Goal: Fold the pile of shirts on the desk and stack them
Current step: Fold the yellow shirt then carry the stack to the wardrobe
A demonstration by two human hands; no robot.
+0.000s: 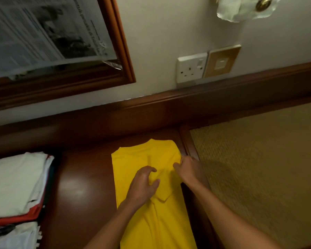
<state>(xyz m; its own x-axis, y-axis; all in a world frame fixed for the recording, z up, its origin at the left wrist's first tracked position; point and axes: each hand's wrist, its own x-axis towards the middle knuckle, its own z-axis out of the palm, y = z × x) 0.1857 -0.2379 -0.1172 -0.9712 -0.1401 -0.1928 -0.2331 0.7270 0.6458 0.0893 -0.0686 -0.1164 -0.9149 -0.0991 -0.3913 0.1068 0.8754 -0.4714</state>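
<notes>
two bare forearms (no sleeves), unadorned wrists

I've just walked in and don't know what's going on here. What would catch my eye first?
The bright yellow cotton shirt lying lengthwise on the dark glossy wooden desk, near the middle, stands out most. Both bare hands are on it: the left hand presses the cloth flat while the right hand pinches its right edge. At far left sits a stack of white and red folded shirts.
</notes>
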